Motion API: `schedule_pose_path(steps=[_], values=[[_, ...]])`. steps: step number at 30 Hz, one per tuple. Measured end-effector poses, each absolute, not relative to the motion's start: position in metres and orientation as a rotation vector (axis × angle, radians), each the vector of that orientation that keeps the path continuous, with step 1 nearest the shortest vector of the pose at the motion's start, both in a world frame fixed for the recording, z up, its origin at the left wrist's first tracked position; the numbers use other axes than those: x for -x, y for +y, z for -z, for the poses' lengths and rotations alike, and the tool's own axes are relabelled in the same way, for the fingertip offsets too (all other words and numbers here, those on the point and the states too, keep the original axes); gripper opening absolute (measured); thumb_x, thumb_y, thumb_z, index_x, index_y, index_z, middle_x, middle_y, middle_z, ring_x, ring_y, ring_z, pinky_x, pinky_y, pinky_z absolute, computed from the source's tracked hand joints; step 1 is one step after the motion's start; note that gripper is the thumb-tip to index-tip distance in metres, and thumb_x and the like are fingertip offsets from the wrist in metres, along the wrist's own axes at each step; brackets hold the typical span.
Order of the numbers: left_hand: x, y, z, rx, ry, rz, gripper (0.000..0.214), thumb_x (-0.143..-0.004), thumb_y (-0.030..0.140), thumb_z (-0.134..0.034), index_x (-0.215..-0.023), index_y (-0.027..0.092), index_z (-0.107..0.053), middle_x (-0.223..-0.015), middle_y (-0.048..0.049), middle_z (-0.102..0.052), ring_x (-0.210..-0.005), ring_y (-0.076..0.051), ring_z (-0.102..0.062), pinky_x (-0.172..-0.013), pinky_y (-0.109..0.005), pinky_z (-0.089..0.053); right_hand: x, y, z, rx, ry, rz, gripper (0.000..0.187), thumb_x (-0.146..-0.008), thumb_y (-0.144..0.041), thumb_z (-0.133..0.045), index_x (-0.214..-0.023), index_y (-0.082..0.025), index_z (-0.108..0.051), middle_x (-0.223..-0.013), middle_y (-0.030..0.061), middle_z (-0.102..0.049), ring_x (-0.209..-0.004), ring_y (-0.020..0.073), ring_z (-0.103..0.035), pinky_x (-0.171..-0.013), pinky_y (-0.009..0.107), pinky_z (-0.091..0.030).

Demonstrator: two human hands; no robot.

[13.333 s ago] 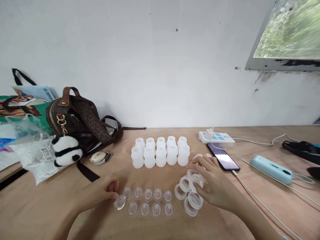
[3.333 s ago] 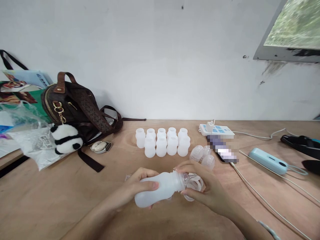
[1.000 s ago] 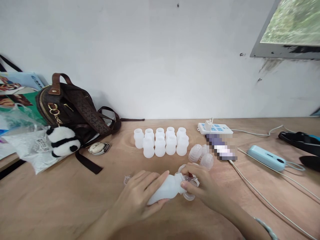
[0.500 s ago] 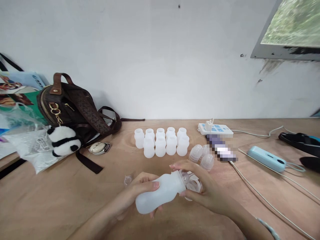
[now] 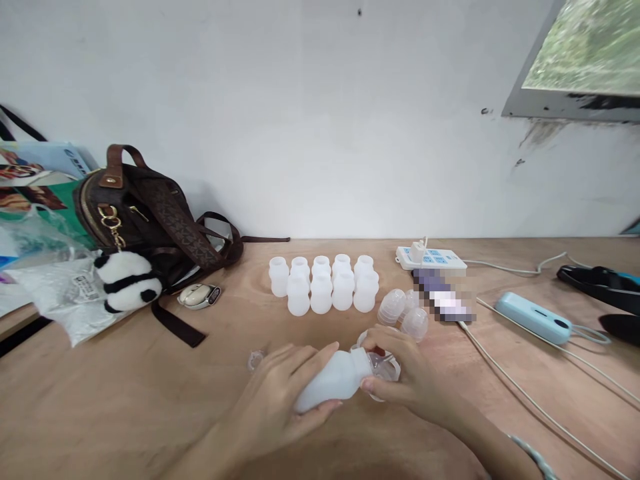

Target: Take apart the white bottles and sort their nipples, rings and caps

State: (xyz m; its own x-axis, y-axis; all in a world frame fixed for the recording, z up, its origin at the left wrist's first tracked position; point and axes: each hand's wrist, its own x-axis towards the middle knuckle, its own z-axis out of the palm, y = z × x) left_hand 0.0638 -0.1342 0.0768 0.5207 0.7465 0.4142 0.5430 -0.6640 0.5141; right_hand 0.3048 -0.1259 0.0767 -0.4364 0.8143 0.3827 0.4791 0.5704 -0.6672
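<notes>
My left hand (image 5: 280, 400) is wrapped round a white translucent bottle (image 5: 334, 381) lying on its side just above the wooden table (image 5: 100, 400). My right hand (image 5: 405, 377) pinches a clear ring cap (image 5: 383, 365) at the bottle's neck. Several matching white bottles (image 5: 325, 283) stand in two rows behind. Three clear domed caps (image 5: 403, 310) lie to their right. One small clear teat (image 5: 255, 360) rests left of my left hand.
A brown bag (image 5: 145, 220) with a panda charm (image 5: 127, 281) and plastic packets (image 5: 55, 293) sit at the left. A small mouse-like device (image 5: 199, 295) lies beside it. A power strip (image 5: 430, 258), phone (image 5: 443, 299), blue device (image 5: 533, 317) and cables occupy the right.
Half a second ago the bottle was held higher with its body showing; now my left hand has turned over it and lowered it toward the table. My right hand stays at the neck.
</notes>
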Motion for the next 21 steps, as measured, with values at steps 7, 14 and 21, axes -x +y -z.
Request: schedule_pose_path(steps=[7,14,21], values=[[-0.064,-0.133,-0.084,-2.266,1.088,-0.875,0.047,-0.081,0.045,-0.071,-0.123,0.023,-0.069,-0.099,-0.0079,-0.076,-0.084,-0.026,-0.069,-0.078,-0.035,-0.053,-0.305,-0.126,-0.073,1.023,-2.028,-0.732,0.042,-0.087,-0.06,-0.06,-0.104,-0.021,-0.06,-0.085,0.0025,-0.063,-0.075,0.0183,-0.058,-0.066,0.03,-0.046],[-0.07,-0.13,-0.086,-1.225,0.755,-0.513,0.051,-0.076,0.061,-0.069,-0.093,0.014,-0.074,-0.07,-0.0044,-0.07,-0.054,-0.015,-0.062,-0.046,-0.021,-0.048,-0.309,-0.13,-0.077,0.669,-2.12,-0.615,0.055,-0.083,-0.066,-0.062,-0.12,-0.025,-0.056,-0.103,0.0063,-0.07,-0.092,0.0215,-0.065,-0.078,0.032,-0.05],[-0.073,-0.138,-0.073,-1.296,0.842,-0.595,0.051,-0.07,0.059,-0.075,-0.096,0.015,-0.073,-0.074,-0.0036,-0.068,-0.059,-0.016,-0.063,-0.051,-0.023,-0.051,-0.309,-0.135,-0.064,0.847,-2.031,-0.667,0.049,-0.08,-0.065,-0.065,-0.107,-0.024,-0.064,-0.093,0.005,-0.072,-0.077,0.0198,-0.064,-0.064,0.029,-0.047]])
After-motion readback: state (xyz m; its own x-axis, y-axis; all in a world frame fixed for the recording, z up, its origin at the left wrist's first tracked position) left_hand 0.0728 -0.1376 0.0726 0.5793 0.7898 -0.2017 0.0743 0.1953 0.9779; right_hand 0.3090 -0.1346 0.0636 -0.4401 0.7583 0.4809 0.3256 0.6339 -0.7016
